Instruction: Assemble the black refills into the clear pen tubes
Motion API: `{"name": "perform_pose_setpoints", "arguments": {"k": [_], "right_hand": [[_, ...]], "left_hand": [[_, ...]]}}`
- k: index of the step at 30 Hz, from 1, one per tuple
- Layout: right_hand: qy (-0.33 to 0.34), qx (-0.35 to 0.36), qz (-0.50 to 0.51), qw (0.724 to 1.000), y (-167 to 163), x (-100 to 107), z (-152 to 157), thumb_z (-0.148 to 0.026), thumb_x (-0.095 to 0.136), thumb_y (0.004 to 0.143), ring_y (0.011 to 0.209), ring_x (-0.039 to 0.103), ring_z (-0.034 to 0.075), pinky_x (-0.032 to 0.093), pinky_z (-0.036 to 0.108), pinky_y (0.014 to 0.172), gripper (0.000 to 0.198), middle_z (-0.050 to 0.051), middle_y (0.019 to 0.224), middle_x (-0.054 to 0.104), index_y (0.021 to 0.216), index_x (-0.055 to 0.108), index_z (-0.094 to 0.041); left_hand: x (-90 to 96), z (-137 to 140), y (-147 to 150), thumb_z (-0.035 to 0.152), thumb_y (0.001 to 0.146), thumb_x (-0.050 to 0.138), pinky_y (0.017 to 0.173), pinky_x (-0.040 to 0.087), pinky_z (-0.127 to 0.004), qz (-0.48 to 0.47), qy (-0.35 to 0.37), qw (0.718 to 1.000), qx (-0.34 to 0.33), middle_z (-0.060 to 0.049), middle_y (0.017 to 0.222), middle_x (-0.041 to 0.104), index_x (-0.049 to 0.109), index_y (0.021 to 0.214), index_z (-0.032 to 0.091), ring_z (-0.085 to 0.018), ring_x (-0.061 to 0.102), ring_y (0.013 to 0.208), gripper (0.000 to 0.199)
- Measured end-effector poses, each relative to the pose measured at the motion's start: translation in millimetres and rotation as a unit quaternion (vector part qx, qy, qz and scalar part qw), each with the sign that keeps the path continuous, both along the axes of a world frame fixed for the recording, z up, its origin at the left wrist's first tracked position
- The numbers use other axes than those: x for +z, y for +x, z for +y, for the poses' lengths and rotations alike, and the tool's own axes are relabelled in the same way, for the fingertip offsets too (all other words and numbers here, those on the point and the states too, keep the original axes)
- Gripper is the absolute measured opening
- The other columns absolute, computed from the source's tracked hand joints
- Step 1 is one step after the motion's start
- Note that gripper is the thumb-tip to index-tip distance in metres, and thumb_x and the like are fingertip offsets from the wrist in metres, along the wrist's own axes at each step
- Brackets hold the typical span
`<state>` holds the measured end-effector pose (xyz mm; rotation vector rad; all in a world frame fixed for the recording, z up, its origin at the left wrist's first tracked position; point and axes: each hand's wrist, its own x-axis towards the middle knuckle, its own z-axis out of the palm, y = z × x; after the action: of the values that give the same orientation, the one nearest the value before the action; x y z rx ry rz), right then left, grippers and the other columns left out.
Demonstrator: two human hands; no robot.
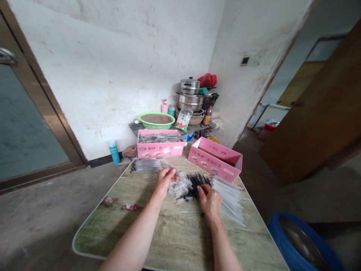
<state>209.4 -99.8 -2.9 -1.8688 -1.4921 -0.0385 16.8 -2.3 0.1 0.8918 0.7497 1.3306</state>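
Observation:
My left hand (164,183) is raised over the table with thumb and fingers pinched together; what they hold, if anything, is too small to make out. Beside it lies a heap of small whitish translucent pieces (179,185). My right hand (211,201) has its fingers closed at the near edge of a pile of thin black pieces (197,180), and anything in its grip is hidden. Just right of that hand, many clear slender tubes (229,199) lie side by side. Another row of clear tubes with dark ends (146,165) rests at the table's far left.
A pink box (160,149) full of slender pieces stands at the table's far edge, with a second open pink box (214,165) to its right. Behind are a green basin (156,126) and stacked pots (191,98). A blue tub (278,233) stands right of the table (175,233).

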Motion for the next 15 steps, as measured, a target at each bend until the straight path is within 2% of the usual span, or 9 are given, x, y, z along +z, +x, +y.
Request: {"name": "perform_pose_setpoints", "arguments": {"k": [2,5,7,9,15], "right_hand": [[-0.01,0.01,-0.033,0.999,-8,1,-1,-0.048,0.052,0.091,0.055,0.064,0.02,0.035,0.026,0.052,0.035,0.006,0.063,0.071,0.089,0.075,-0.021],[0.025,0.047,-0.012,0.999,-19,6,-3,-0.048,0.045,0.095,0.063,0.067,0.019,0.04,0.026,0.058,0.041,0.008,0.074,0.074,0.099,0.074,-0.019],[0.049,0.087,0.016,0.995,-24,8,-4,-0.045,0.038,0.099,0.074,0.068,0.02,0.044,0.027,0.067,0.045,0.01,0.085,0.074,0.098,0.073,-0.017],[0.06,0.115,0.028,0.991,-27,9,-5,-0.044,0.034,0.1,0.08,0.067,0.021,0.045,0.028,0.072,0.048,0.012,0.088,0.074,0.094,0.073,-0.016],[0.04,0.174,0.002,0.984,-30,8,-3,-0.04,0.044,0.098,0.076,0.064,0.02,0.044,0.027,0.071,0.039,0.01,0.08,0.071,0.085,0.073,-0.017]], "left_hand": [[0.9,-1,1,0.049,0.063,0.082,0.056,0.053,-0.025,0.003,0.008,1.0,-0.012,-0.003,0.066,0.066,0.067,0.082,0.012,-0.014,0.062,0.055,0.044],[2.2,-5,2,0.049,0.065,0.081,0.057,0.053,-0.026,0.009,0.021,0.999,-0.046,-0.004,0.069,0.068,0.069,0.086,0.012,-0.015,0.063,0.057,0.044],[3.1,-8,4,0.049,0.068,0.079,0.059,0.054,-0.026,0.017,0.031,0.996,-0.082,-0.006,0.074,0.069,0.069,0.089,0.013,-0.016,0.064,0.06,0.043],[3.8,-11,5,0.049,0.07,0.078,0.062,0.055,-0.027,0.022,0.04,0.994,-0.104,-0.006,0.076,0.069,0.07,0.091,0.013,-0.016,0.065,0.062,0.042],[4.7,-6,2,0.05,0.066,0.08,0.06,0.054,-0.028,0.003,0.031,0.998,-0.059,-0.005,0.074,0.069,0.069,0.089,0.012,-0.015,0.064,0.059,0.046]]}}
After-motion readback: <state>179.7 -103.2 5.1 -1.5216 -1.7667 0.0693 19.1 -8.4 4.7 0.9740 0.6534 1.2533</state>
